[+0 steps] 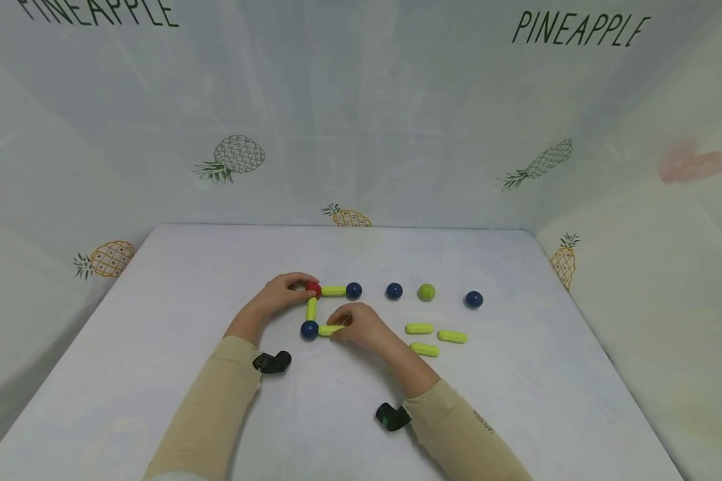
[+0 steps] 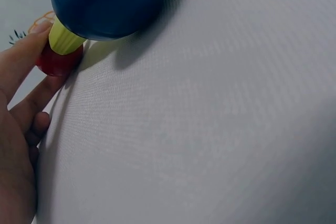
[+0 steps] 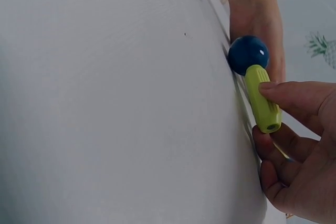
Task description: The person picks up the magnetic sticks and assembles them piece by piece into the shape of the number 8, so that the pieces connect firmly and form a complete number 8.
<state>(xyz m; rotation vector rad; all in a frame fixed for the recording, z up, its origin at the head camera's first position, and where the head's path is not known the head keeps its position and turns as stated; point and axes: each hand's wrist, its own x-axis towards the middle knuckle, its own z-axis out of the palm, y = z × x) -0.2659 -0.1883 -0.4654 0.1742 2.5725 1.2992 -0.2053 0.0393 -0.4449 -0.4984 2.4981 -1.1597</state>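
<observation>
My left hand pinches a red ball between thumb and fingers at the upper left corner of a joined shape. From that ball one yellow-green rod runs right to a blue ball. Another rod comes down toward me to a second blue ball, large in the left wrist view. A third yellow-green rod meets this ball and points right. Its free end is pinched by my right hand, with the thumb on top and fingers below in the right wrist view.
Right of the shape lie a loose blue ball, a green ball and another blue ball. Nearer me are three loose rods, among them one rod farthest right. All rest on a white table before a pineapple-print cloth.
</observation>
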